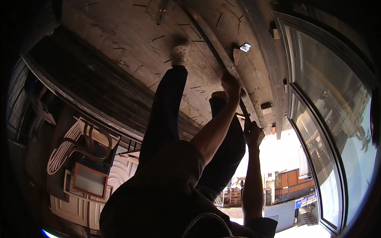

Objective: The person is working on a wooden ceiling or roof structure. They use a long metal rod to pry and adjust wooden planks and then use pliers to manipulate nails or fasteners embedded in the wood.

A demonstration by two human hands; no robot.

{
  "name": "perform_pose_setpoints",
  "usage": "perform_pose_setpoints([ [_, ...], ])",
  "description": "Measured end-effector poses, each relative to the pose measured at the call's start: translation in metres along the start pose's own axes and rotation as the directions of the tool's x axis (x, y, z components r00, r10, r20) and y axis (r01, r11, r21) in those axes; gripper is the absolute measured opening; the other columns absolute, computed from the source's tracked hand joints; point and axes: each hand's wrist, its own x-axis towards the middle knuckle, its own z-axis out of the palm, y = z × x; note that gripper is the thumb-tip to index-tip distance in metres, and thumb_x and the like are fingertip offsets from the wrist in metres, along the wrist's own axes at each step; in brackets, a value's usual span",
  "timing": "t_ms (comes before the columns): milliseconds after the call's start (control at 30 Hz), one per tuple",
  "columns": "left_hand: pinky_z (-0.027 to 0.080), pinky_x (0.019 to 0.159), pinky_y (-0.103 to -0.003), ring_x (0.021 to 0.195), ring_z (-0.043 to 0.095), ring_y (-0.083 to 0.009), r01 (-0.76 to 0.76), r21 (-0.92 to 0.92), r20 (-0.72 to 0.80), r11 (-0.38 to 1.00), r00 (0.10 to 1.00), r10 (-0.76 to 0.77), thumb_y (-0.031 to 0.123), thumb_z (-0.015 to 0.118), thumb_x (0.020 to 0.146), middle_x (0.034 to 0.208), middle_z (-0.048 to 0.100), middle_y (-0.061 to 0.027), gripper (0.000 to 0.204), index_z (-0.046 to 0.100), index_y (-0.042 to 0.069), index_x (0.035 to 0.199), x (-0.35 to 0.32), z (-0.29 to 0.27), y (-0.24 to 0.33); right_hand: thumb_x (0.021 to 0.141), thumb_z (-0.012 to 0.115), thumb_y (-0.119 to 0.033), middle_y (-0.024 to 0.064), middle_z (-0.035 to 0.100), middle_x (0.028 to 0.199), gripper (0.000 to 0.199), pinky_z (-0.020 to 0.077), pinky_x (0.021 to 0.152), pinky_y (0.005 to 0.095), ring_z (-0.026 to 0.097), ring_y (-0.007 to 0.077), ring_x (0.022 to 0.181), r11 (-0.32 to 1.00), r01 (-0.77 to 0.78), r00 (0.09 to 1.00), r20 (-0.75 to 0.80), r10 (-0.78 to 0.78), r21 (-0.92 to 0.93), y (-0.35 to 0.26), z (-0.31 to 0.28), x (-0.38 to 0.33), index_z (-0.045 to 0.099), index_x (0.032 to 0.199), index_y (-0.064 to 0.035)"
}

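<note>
I am bent far over, so my legs run up the picture to a worn, scratched wooden floor [131,43]. A long narrow wooden strip [214,43] lies slanted across it. My left hand [231,85] presses on the strip about midway along. My right hand [252,133] is closed at the strip's near end, apparently around a small orange-tipped tool [240,116]; backlight hides the details. My left foot in a white perforated shoe [180,51] stands left of the strip. My other dark trouser leg [222,150] sits between my arms.
A tall glass door in a metal frame [317,139] fills the right side. A small shiny object [245,47] lies by the strip. At left stand curved wooden pieces [79,146], a framed panel [89,180] and white panelled doors [79,208]. A sunlit street [285,186] shows beyond.
</note>
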Motion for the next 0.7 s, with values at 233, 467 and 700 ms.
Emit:
perform_pose_setpoints([
  [233, 0.047, 0.045, -0.041, 0.062, 0.059, -0.0368, 0.512, -0.141, 0.284, 0.847, 0.841, -0.461, 0.043, 0.036, 0.099, 0.073, 0.061, -0.0214, 0.051, 0.054, -0.003, 0.091, -0.078, -0.060, 0.018, 0.087, 0.057, -0.039, 0.0204, 0.061, 0.066, 0.033, 0.0502, 0.060, 0.0510, 0.064, 0.0392, 0.069, 0.994, -0.051, 0.998, 0.036, 0.048, 0.094, -0.015, 0.030, -0.030, 0.062, 0.076, -0.0084],
  [467, 0.035, 0.051, -0.039, 0.053, 0.044, -0.0221, -0.010, -0.013, 0.239, 1.000, 0.971, 0.013, 0.026, 0.034, 0.101, 0.057, 0.044, -0.0122, 0.042, 0.048, -0.003, 0.074, -0.053, -0.081, -0.085, 0.085, 0.059, -0.035, 0.0147, 0.059, 0.055, 0.033, 0.0484, 0.044, 0.0443, 0.062, 0.0340, 0.049, 0.995, 0.084, 0.996, -0.023, -0.083, 0.051, -0.017, 0.109, -0.042, 0.053, 0.068, -0.0076],
  [700, 0.038, 0.057, -0.044, 0.064, 0.047, -0.0417, -0.115, 0.064, 0.020, 0.991, 0.993, 0.114, 0.016, 0.036, 0.098, 0.072, 0.052, -0.0280, 0.033, 0.049, -0.007, 0.080, -0.051, -0.013, -0.091, 0.082, 0.065, -0.035, 0.0120, 0.060, 0.056, 0.031, 0.0477, 0.046, 0.0418, 0.061, 0.0294, 0.049, 0.973, 0.223, 0.948, -0.243, -0.203, 0.056, 0.023, 0.128, 0.024, 0.056, 0.067, -0.0095],
])
